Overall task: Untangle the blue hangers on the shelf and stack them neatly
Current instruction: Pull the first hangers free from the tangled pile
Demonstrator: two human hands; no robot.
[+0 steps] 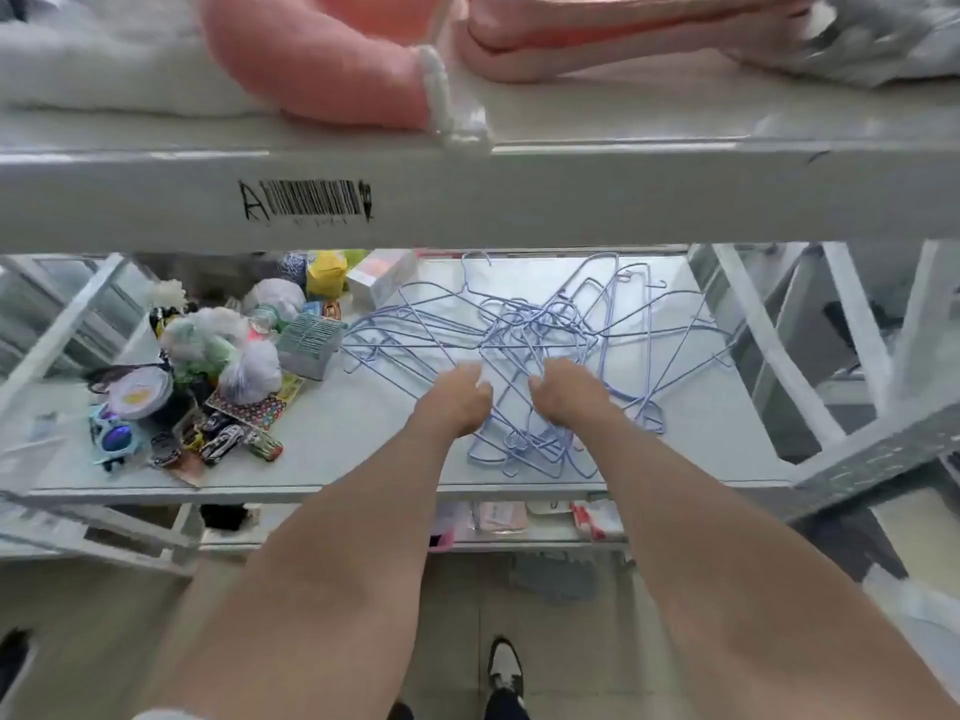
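Note:
A tangled heap of thin blue wire hangers lies across the middle and right of the white shelf. Some hangers reach the shelf's front edge. My left hand rests on the near left part of the heap, fingers curled down onto the wires. My right hand sits a little to its right, fingers curled into the tangle. The fingertips of both hands are hidden, so the grip on the wires is unclear.
Small clutter fills the shelf's left side: plastic bags, a round tub, toy sunglasses, sticker sheets, boxes. The upper shelf beam hangs close above, holding pink folded cloth. Diagonal braces bound the right.

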